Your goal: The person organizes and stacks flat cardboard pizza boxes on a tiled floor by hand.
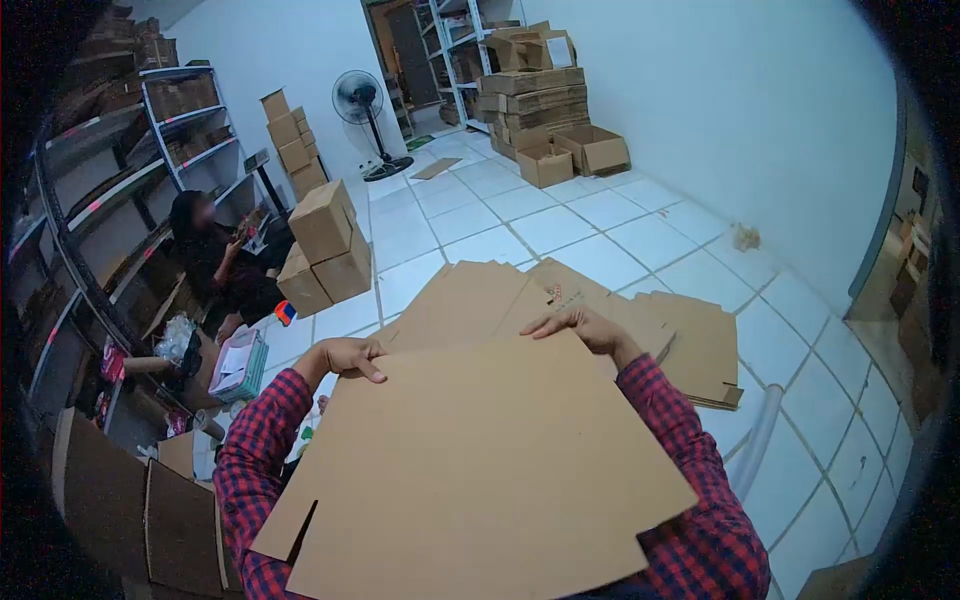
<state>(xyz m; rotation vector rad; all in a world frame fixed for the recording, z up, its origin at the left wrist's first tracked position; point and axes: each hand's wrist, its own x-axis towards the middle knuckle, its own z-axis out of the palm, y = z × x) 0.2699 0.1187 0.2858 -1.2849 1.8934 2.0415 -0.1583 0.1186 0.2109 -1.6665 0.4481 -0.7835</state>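
- The cardboard sheet (470,470) is a flat, plain brown box blank with a smooth matte face. It has straight cut edges and a narrow slot cut in near its lower left corner. It is held up in front of the person, reaching from both hands back toward the body.
- The left hand (348,356) grips the sheet's far edge at its left end, fingers curled over the top.
- The right hand (586,329) grips the same far edge further along. Its fingers are spread and bent over the cardboard.
- Both arms wear red-and-dark checked sleeves (690,470) of soft woven cloth.
- Just beyond the hands, a loose pile of flat cardboard blanks (690,345) lies fanned on the floor (600,215), which is glossy white square tile.
- Beyond and left of the left hand, made-up cardboard boxes (325,250) stand stacked at odd angles.
- Further left of that hand a seated person in dark clothes (215,265) is beside metal shelving (190,120).
- Far beyond both hands are a pedestal fan (360,100) with a round cage and a neat stack of flat cardboard (535,100) against the wall.
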